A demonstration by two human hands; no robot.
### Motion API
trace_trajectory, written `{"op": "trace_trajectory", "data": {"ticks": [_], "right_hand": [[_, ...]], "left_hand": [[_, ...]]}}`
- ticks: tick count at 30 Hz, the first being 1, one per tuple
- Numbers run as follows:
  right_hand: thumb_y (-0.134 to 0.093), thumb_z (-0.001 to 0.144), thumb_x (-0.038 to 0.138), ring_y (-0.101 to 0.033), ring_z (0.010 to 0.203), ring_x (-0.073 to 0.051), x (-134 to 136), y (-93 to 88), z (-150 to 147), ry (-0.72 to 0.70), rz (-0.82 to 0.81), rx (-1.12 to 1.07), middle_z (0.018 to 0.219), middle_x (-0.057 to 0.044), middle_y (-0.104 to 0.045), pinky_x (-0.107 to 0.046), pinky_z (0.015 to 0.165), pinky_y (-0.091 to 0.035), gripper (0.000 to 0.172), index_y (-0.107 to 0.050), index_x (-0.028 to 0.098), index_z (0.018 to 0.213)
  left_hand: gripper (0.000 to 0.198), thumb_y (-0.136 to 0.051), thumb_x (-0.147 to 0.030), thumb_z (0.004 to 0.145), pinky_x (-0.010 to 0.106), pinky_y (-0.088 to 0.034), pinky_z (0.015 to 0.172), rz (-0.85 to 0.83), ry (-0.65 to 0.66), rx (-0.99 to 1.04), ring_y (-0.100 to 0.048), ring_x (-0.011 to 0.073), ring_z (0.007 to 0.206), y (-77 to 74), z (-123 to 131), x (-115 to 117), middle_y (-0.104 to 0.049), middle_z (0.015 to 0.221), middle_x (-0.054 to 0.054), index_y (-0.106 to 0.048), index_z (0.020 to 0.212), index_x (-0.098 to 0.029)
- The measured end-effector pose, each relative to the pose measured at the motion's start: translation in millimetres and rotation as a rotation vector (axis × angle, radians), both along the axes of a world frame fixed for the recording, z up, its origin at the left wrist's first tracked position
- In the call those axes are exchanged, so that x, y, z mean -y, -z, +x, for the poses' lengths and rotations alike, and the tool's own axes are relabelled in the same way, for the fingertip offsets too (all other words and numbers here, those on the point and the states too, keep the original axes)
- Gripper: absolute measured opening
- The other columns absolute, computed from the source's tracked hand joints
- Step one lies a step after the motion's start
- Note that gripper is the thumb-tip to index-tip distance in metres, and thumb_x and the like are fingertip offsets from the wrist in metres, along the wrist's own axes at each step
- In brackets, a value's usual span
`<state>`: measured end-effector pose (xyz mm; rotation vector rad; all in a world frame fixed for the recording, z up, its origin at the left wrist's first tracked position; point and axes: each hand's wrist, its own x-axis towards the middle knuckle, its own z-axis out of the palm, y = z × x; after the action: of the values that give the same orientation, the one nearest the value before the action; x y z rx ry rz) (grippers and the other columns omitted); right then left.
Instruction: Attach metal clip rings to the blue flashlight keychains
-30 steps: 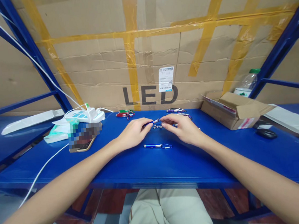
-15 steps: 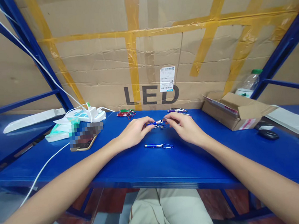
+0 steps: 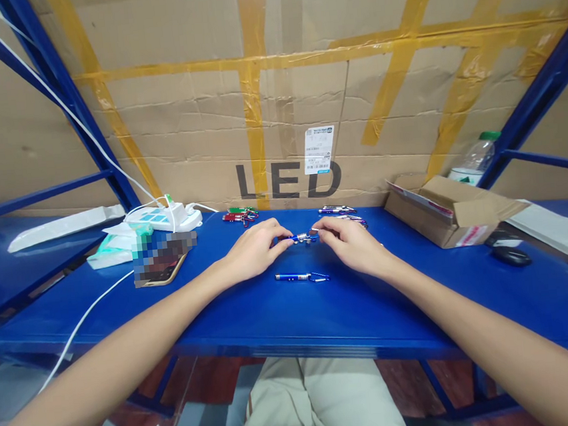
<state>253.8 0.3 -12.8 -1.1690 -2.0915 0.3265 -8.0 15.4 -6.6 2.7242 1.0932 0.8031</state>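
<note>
**Both hands pinch one small torch over the blue shelf**

The left hand (image 3: 252,251) and right hand (image 3: 350,243) meet at the far middle of the blue shelf (image 3: 323,309). Each is closed by its fingertips on one end of a small blue torch (image 3: 300,238), held just above the surface. A second blue torch (image 3: 300,277) lies flat just nearer, between the wrists and untouched. Red and green torches (image 3: 238,215) sit further back on the left, with a phone (image 3: 161,263) well to the left. An open cardboard box (image 3: 447,214) stands on the right.
</note>
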Motion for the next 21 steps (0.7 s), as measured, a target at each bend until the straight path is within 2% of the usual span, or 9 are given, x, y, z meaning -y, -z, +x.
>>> {"op": "trace_trajectory", "data": {"ticks": [6, 11, 17, 21], "right_hand": [[-0.052, 0.107, 0.029, -0.072, 0.095, -0.025, 1.3, 0.7, 1.0, -0.061, -0.042, 0.042, 0.103, -0.005, -0.08, -0.036, 0.085, -0.052, 0.021, -0.072, 0.023, 0.102], [-0.059, 0.104, 0.03, -0.072, 0.095, -0.025, 0.9, 2.3, 3.5, -0.124, -0.054, 0.103, 0.106, -0.007, -0.08, -0.038, 0.086, -0.052, 0.018, -0.076, 0.023, 0.104], [-0.066, 0.099, 0.025, -0.069, 0.089, -0.023, -0.7, 1.1, 6.4, -0.188, -0.07, 0.182, 0.099, -0.007, -0.075, -0.036, 0.085, -0.052, 0.012, -0.076, 0.022, 0.095], [-0.069, 0.096, 0.022, -0.067, 0.087, -0.022, 1.1, 0.8, 5.6, -0.216, -0.076, 0.215, 0.096, -0.005, -0.074, -0.034, 0.082, -0.051, 0.008, -0.075, 0.021, 0.091]], "left_hand": [[0.029, -0.061, -0.037, 0.106, 0.035, -0.053, 0.085, -0.049, -0.03, -0.068, -0.072, 0.0239, 0.094, -5.0, -0.2, 3.4, -0.078, 0.108, 0.008, -0.082, 0.121, -0.022], [0.027, -0.066, -0.037, 0.103, 0.036, -0.052, 0.089, -0.069, 0.016, -0.176, -0.072, 0.0266, 0.102, -5.9, -5.1, 1.6, -0.079, 0.112, 0.008, -0.083, 0.118, -0.022], [0.023, -0.072, -0.039, 0.1, 0.03, -0.048, 0.077, -0.149, 0.032, -0.22, -0.07, 0.022, 0.089, -5.3, -7.8, 0.0, -0.077, 0.108, 0.007, -0.081, 0.112, -0.022], [0.02, -0.073, -0.039, 0.1, 0.029, -0.048, 0.075, -0.206, 0.084, -0.189, -0.07, 0.0202, 0.086, -6.0, -8.1, 0.8, -0.076, 0.101, 0.005, -0.081, 0.108, -0.022]]}}
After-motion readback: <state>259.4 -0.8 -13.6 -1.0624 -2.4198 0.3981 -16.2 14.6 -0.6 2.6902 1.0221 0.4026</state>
